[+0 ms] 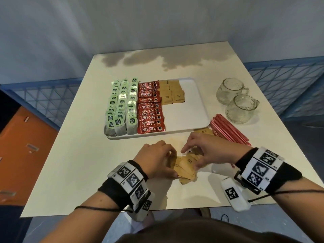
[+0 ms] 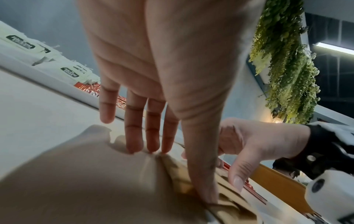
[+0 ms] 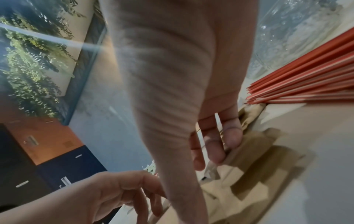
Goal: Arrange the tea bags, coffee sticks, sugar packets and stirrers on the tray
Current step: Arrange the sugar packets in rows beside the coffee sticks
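My left hand (image 1: 154,160) and right hand (image 1: 208,151) both pinched loose brown sugar packets (image 1: 185,170) on table (image 1: 84,155), fingers curled round them. Just beyond hands: tray (image 1: 191,109) with tea bags (image 1: 121,109), coffee sticks (image 1: 150,109), some sugar. Right of my right hand: red stirrers (image 1: 228,130), 2 glass cups (image 1: 236,100).
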Demonstrator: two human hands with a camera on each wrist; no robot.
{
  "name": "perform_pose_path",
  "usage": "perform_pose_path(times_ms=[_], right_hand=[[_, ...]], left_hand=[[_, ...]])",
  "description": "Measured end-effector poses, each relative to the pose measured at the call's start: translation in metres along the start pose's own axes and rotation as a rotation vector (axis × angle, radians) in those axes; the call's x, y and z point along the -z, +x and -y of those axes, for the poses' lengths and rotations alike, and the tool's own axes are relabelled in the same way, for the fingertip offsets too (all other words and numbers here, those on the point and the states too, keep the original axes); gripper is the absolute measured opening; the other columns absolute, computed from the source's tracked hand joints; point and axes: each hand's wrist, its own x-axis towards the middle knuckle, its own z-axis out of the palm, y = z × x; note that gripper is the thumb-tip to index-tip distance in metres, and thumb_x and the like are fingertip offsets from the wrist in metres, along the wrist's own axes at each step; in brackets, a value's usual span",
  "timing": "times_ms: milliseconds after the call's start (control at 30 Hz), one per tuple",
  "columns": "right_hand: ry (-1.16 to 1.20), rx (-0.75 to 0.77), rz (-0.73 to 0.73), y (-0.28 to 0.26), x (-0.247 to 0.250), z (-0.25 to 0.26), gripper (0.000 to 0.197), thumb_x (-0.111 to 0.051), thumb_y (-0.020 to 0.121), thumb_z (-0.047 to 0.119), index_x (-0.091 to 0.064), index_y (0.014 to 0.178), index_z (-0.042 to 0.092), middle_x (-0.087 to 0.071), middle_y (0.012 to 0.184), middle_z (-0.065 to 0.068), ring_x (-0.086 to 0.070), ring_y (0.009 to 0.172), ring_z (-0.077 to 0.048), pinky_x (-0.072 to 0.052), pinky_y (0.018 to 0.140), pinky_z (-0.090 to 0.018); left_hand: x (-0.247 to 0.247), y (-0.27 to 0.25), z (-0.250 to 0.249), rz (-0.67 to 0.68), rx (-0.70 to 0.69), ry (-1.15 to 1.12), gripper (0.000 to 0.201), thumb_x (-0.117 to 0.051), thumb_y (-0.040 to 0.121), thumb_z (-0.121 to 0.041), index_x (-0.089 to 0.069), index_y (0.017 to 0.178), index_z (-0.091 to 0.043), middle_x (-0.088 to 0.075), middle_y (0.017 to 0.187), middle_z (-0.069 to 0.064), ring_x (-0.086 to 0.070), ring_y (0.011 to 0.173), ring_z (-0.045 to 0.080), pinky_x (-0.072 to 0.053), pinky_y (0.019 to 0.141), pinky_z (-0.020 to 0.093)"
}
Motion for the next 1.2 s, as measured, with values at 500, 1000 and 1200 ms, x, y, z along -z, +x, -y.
perform_pose_path(times_ms=[500, 1000, 1200], right_hand=[[0.198, 0.037, -0.002, 0.009, 0.007, 0.016, 0.024, -0.076, 0.084, 0.021, -0.073, 0.105, 0.032, -0.065, 0.085, 0.016, -0.054, 0.075, 0.003, -0.042, 0.065, -0.011], [0.211, 0.03, -0.13, 0.034, 0.016, 0.058, 0.008, -0.074, 0.085, 0.025, -0.074, 0.092, 0.021, -0.068, 0.092, 0.005, -0.06, 0.086, -0.009, -0.048, 0.076, -0.023], [0.192, -0.029, -0.042, 0.02, 0.005, 0.049, 0.048, -0.086, 0.069, 0.031, -0.064, 0.111, 0.027, -0.062, 0.093, 0.011, -0.058, 0.081, -0.008, -0.05, 0.076, -0.028]], left_hand=[[-0.01, -0.013, 0.017, -0.06, 0.092, -0.443, 0.044, -0.082, 0.075, -0.026, -0.056, 0.111, -0.028, -0.067, 0.097, -0.006, -0.064, 0.085, 0.01, -0.052, 0.078, 0.022], [-0.004, -0.02, 0.022, -0.106, 0.089, -0.933, 0.04, -0.08, 0.074, -0.042, -0.065, 0.106, -0.024, -0.07, 0.093, -0.005, -0.067, 0.089, 0.012, -0.057, 0.08, 0.031], [-0.009, -0.02, 0.023, -0.086, 0.13, -0.827, 0.003, -0.063, 0.093, -0.025, -0.064, 0.09, -0.023, -0.067, 0.078, -0.002, -0.064, 0.076, 0.018, -0.056, 0.077, 0.04]])
